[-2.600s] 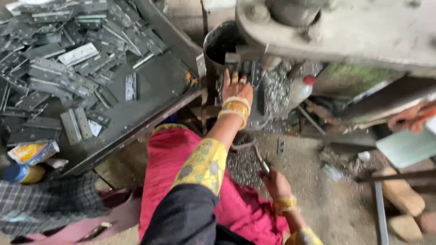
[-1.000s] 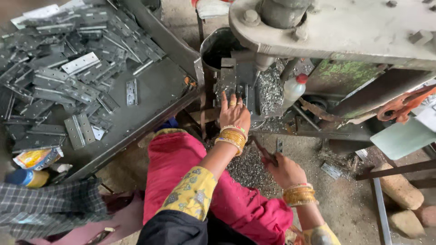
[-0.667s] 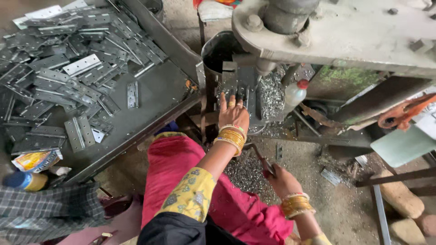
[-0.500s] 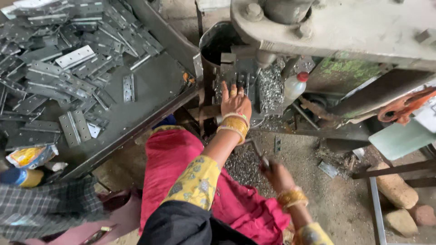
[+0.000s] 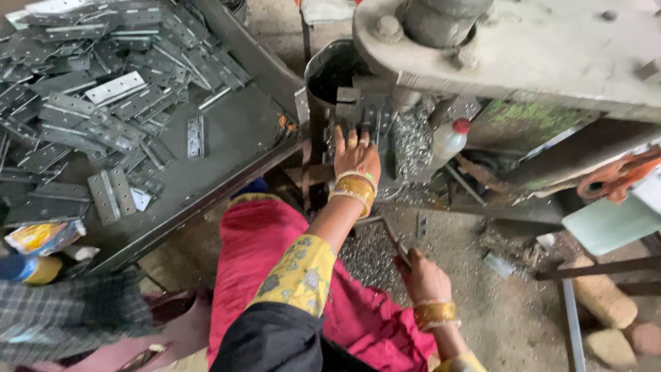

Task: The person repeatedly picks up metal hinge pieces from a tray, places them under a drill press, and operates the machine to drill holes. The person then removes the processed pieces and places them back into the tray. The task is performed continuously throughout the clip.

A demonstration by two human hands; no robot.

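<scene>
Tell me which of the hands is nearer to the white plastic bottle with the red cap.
The left hand. It rests on the press bed just left of the white bottle, while the right hand grips a thin metal rod lower down, near the floor.

tray (image 5: pixel 234 131) left: hinges (image 5: pixel 103 110) on it | press (image 5: pixel 509 48) right; bottle (image 5: pixel 447 141) beneath

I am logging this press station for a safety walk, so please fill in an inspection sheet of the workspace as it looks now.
Surface: dark metal tray, tilted, beside the press.
Job's things: flat metal hinges heaped on the tray; die block under the press head.
Clutter: metal shavings, white bottle, stones.
Grippers: left hand flat on the die block; right hand shut on a thin metal rod.
Cables: nothing seen.
Surroundings: grey press frame, dusty floor.
</scene>
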